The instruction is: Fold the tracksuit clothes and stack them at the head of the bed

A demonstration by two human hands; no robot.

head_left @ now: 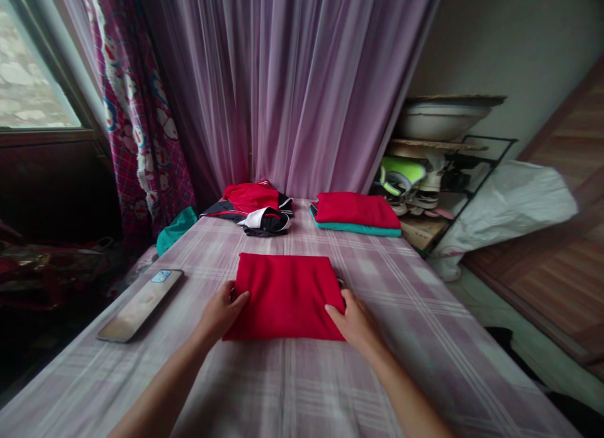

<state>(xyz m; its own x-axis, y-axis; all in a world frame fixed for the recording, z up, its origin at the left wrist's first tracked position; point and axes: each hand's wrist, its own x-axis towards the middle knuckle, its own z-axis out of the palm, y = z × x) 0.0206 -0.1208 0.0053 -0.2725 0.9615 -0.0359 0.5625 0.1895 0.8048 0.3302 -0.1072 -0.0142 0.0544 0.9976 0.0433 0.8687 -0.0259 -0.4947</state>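
A red garment (289, 296), folded into a flat rectangle, lies on the plaid-covered table (406, 356) right in front of me. My left hand (225, 306) grips its left edge, thumb on top and fingers tucked beneath. On the opposite edge my right hand (352, 315) has the same hold, its thumb over the cloth. Both hands' fingertips are hidden under the garment. Farther back on the right sits a folded stack with a red piece (356, 209) on top and a teal piece (363, 229) below. A loose heap of red, black and white clothes (250, 202) lies at the back left.
A smartphone (141, 306) lies face down on the left. Purple curtains (292, 79) hang behind the table. Past the right edge stand a shoe rack (467, 199) with a basin (441, 118) on top and a white sack (514, 205). Teal cloth (177, 231) hangs at the left edge.
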